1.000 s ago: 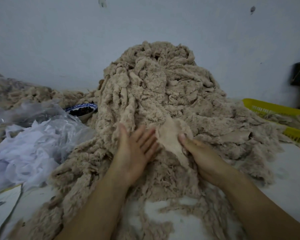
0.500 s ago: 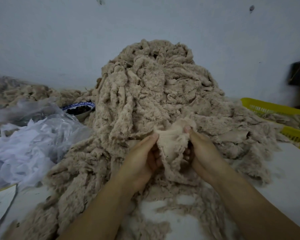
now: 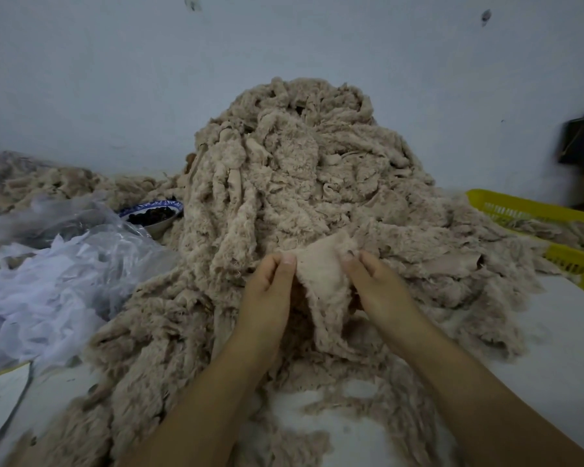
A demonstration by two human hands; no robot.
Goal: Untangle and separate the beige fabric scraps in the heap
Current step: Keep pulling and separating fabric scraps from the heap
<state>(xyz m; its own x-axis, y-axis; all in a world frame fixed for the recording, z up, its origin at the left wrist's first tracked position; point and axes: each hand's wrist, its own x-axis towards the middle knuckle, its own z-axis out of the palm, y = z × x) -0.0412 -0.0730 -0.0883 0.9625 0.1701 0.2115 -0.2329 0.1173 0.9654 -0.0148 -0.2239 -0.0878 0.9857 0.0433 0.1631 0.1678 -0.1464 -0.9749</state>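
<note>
Pinching one beige scrap (image 3: 321,281) at the heap's (image 3: 300,183) front, my left hand (image 3: 270,291) and right hand (image 3: 378,288) grip opposite edges; nearly the whole heap remains tangled

Left hand (image 3: 270,291) and right hand (image 3: 375,288) pinch a beige scrap (image 3: 321,281) by its top edge before the heap (image 3: 300,183).
</note>
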